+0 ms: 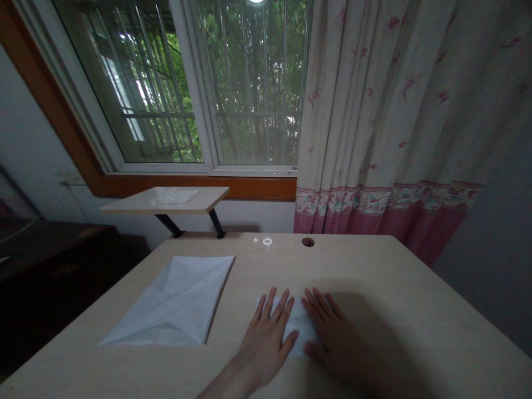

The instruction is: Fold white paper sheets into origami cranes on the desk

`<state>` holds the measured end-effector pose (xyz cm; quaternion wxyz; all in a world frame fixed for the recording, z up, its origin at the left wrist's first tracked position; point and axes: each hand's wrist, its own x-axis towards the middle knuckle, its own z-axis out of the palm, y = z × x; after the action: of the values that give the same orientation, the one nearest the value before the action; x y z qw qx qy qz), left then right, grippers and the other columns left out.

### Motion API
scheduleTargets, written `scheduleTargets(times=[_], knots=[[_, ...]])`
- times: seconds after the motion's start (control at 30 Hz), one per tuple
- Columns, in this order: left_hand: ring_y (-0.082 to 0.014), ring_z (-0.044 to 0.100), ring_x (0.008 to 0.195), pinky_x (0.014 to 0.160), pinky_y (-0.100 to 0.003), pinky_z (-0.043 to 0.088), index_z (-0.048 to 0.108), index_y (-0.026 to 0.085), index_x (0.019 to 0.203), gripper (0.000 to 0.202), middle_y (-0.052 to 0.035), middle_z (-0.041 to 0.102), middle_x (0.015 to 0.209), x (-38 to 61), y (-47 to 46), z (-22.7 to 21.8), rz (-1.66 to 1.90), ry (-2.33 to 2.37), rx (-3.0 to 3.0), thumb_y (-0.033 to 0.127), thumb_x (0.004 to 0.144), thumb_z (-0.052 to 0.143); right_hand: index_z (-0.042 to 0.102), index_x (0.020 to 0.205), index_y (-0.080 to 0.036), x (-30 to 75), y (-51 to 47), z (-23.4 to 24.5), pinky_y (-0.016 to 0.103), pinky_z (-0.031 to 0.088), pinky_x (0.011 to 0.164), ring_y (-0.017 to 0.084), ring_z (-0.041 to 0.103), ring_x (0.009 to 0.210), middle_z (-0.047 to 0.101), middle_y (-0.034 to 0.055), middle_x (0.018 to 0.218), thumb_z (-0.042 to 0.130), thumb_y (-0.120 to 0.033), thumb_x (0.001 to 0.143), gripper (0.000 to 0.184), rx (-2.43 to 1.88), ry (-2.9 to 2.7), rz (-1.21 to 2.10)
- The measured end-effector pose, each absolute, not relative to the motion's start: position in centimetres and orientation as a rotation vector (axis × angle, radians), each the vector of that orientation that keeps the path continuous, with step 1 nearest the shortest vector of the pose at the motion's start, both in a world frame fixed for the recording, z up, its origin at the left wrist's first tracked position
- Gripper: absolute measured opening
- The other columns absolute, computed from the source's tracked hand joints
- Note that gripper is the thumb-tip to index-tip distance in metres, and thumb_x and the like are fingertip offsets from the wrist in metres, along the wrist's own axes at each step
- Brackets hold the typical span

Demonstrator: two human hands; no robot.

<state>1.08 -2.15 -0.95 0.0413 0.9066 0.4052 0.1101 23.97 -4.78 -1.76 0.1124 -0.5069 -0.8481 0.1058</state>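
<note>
A small white folded sheet [300,327], paper or thin cloth, lies on the desk between my hands, its sides partly covered by them. My left hand [268,335] rests flat on its left part, fingers spread and thumb pointing inward. On the right part, my right hand [330,338] lies with its fingers stretched forward, its back in shadow. Neither hand grips anything. To the left is a stack of larger white sheets [178,302], with crease lines across the top one.
The light wood desk [374,277] has a round cable hole [308,242] near its back edge. A raised shelf [199,202] at back left carries a crumpled white piece [172,195]. Behind stand a barred window [253,83] and a floral curtain [374,111].
</note>
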Motion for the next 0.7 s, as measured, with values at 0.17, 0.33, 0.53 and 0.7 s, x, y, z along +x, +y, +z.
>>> scheduleTargets(times=[0.17,0.33,0.53,0.7], knots=[[-0.0373,0.008,0.143,0.113,-0.057,0.025,0.028,0.018,0.149,0.065,-0.0102,0.018,0.156,1.6,-2.4,-0.9,0.295,1.401,2.704,0.057,0.097,0.032,0.026,0.149,-0.018,23.4,-5.1,-1.5,0.059,0.018,0.114,0.036,0.008,0.143,0.016,0.0125,0.156,0.050,-0.057,0.088,0.077,-1.614,-2.471,0.242],[-0.0378,0.007,0.143,0.114,-0.054,0.023,0.027,0.013,0.149,0.073,-0.0128,0.015,0.156,1.8,-2.6,-0.8,0.206,1.517,2.674,0.062,0.095,0.027,0.026,0.149,-0.012,23.1,-5.3,-1.2,0.056,0.021,0.115,0.037,0.010,0.143,0.020,0.0145,0.155,0.052,-0.058,0.086,0.082,-1.694,-2.472,0.229],[-0.0362,0.013,0.143,0.113,-0.052,0.026,0.030,0.008,0.148,0.077,-0.0165,0.020,0.154,1.7,-2.4,-1.4,0.265,1.547,2.689,0.063,0.094,0.030,0.029,0.148,-0.011,23.3,-5.0,-2.8,0.057,0.025,0.113,0.038,0.015,0.142,0.024,0.0161,0.153,0.054,-0.060,0.084,0.084,-1.655,-2.414,0.112],[-0.0356,0.013,0.143,0.114,-0.051,0.025,0.028,0.008,0.148,0.079,-0.0165,0.021,0.155,1.4,-2.2,-1.6,0.278,1.514,2.707,0.064,0.093,0.030,0.028,0.148,-0.014,23.7,-4.7,-3.2,0.058,0.026,0.111,0.037,0.017,0.142,0.024,0.0165,0.154,0.048,-0.061,0.087,0.080,-1.604,-2.403,0.106]])
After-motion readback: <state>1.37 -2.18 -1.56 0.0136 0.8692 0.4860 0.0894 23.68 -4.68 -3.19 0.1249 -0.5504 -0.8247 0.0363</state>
